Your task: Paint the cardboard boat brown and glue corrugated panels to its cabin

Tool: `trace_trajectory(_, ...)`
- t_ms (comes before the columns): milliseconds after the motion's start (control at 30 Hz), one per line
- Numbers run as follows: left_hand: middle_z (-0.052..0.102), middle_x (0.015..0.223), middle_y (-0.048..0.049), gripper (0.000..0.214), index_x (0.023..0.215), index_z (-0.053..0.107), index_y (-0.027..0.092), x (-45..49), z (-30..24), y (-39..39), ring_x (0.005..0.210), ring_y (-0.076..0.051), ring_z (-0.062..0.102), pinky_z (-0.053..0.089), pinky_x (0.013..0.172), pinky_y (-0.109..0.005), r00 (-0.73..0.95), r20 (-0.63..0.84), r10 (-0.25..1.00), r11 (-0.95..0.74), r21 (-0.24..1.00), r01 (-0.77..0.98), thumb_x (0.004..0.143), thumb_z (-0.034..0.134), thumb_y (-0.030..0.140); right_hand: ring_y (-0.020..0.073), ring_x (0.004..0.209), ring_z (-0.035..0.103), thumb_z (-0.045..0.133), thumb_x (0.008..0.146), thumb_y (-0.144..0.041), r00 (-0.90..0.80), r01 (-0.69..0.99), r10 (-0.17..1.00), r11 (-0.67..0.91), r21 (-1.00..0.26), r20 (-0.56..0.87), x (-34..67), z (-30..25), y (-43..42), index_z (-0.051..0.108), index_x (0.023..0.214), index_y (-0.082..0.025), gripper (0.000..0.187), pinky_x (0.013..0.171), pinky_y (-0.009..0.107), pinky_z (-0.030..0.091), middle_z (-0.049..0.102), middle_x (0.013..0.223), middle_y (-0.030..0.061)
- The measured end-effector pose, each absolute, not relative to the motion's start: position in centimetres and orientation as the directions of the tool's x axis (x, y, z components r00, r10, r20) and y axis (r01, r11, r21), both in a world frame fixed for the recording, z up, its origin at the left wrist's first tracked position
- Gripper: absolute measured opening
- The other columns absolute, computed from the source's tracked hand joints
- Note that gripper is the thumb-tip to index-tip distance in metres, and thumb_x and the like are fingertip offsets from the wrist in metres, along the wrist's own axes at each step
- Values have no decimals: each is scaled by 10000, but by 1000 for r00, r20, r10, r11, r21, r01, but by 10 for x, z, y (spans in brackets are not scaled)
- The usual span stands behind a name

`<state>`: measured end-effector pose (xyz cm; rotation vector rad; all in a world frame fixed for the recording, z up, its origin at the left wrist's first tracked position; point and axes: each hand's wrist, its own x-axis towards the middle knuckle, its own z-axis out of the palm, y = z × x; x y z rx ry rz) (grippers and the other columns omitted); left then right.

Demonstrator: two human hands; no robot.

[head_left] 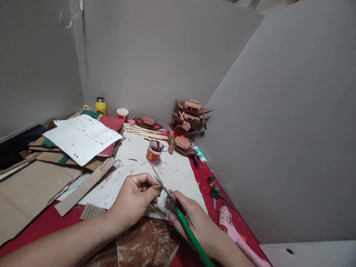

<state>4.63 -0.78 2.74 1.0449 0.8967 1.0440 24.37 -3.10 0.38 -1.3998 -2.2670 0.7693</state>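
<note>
My left hand is closed, with thumb and finger pinching a small piece of brown cardboard that is mostly hidden. In my right hand is a pair of scissors with green handles. Its blades point up and away to the left, slightly parted, right beside the cardboard piece and my left fingertips; whether they touch it I cannot tell. Both hands are over the near part of a paint-flecked white sheet. Below them lies a brown-painted sheet.
A paper cup smeared with brown paint stands ahead. Model boats are stacked behind it, near thin sticks. Cardboard and a drawn paper fill the left. A pink glue gun and keys lie right, beside a grey wall.
</note>
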Motion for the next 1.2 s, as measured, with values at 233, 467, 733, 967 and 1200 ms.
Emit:
trace_trajectory(233,597,528,29,277,678,621,133,44,20,-6,459,-83,546,462,510,-206,334,-189,923,276,932,-236,641,786,353,119,525,433,507,794,-184,-392,768,920,331,-548,5,242,-10,-22,484,727,-206,74,531,230,314,528,593,-32)
trace_trajectory(467,676,651,-3,254,749,629,133,26,21,11,529,-85,608,512,546,-201,415,-171,894,325,884,-337,672,806,298,150,547,488,510,847,-315,-236,904,971,233,-358,35,255,-4,-7,526,703,-205,182,536,248,297,613,615,22)
trace_trajectory(733,729,781,-55,291,971,673,118,13,27,23,639,-112,676,560,612,-208,370,-201,907,348,853,-389,714,783,200,236,711,657,510,863,-347,-130,964,991,136,-229,43,281,9,-5,659,906,-208,209,580,278,354,734,836,91)
trace_trajectory(967,748,930,-84,342,1122,609,148,12,30,18,804,-153,699,560,726,-263,403,-104,909,213,948,-237,819,696,280,270,833,670,621,815,-314,-135,941,985,161,-299,108,287,8,0,678,1007,-188,236,666,315,438,725,938,115)
trace_trajectory(1200,764,926,-74,401,1206,532,178,17,36,2,829,-163,689,505,775,-277,438,11,899,-1,1000,-23,855,639,341,185,887,654,594,890,-361,-216,557,926,376,-741,308,247,22,-21,668,1051,-186,249,797,294,503,704,951,62)
